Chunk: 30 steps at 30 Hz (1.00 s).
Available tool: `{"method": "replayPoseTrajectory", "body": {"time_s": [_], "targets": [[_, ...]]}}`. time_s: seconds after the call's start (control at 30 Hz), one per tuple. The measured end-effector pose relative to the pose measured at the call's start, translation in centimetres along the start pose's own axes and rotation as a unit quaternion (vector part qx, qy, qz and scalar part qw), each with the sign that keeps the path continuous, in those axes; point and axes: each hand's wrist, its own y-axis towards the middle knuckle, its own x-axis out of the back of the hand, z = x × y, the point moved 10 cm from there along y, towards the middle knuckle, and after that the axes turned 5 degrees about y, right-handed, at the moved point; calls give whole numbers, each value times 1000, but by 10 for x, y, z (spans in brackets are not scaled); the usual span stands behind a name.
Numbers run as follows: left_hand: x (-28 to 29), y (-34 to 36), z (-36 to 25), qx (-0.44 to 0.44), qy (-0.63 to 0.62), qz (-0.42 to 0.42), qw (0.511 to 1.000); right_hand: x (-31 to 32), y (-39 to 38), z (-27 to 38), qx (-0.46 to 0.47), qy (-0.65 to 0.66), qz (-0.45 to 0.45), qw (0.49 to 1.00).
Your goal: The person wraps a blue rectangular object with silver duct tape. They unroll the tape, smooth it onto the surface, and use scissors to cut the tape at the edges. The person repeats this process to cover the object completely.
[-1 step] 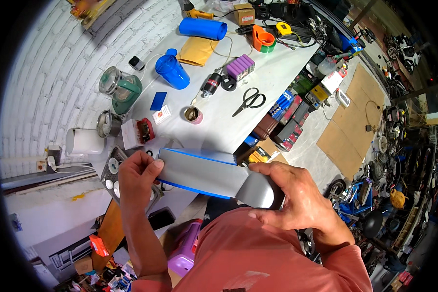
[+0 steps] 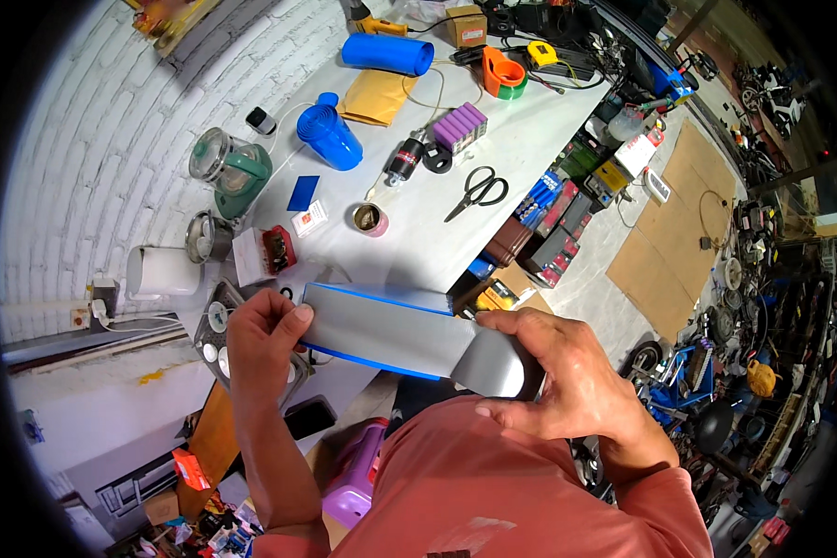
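A strip of wide silver-grey tape is stretched between my hands, in front of my body at the table's near end. Blue edges of a flat, box-like piece show along both sides of the strip; the rest of that piece is hidden under it. My left hand pinches the strip's left end between thumb and fingers. At the other end my right hand grips the tape roll, thumb and fingers on either side of it. The roll's far side is covered by the hand.
Black-handled scissors, a small open can, a purple battery pack and a rolled blue sheet lie on the white table. A green-based blender stands by the brick wall. Boxes fill a shelf beside the table.
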Motion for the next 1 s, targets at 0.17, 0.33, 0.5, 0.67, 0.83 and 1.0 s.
{"method": "replayPoseTrajectory", "body": {"time_s": [0.17, 0.33, 0.5, 0.67, 0.83, 1.0], "targets": [[-1, 0, 2, -8, -19, 5, 1000, 0, -1, -4, -25, 14, 9, 1000], [0, -1, 0, -9, -14, -6, 1000, -1, 0, -6, -12, 13, 4, 1000], [2, -3, 3, 2, -11, -13, 1000, -1, 0, -7, 7, 29, -9, 1000], [-1, -2, 1, -1, -17, -6, 1000, 0, 1, -4, -23, 28, 8, 999], [-2, -3, 0, -1, -2, -4, 1000, 0, 0, -4, -7, 15, 2, 1000], [-2, -3, 2, -4, -28, -3, 1000, 2, 0, -2, 17, 16, -14, 1000]]}}
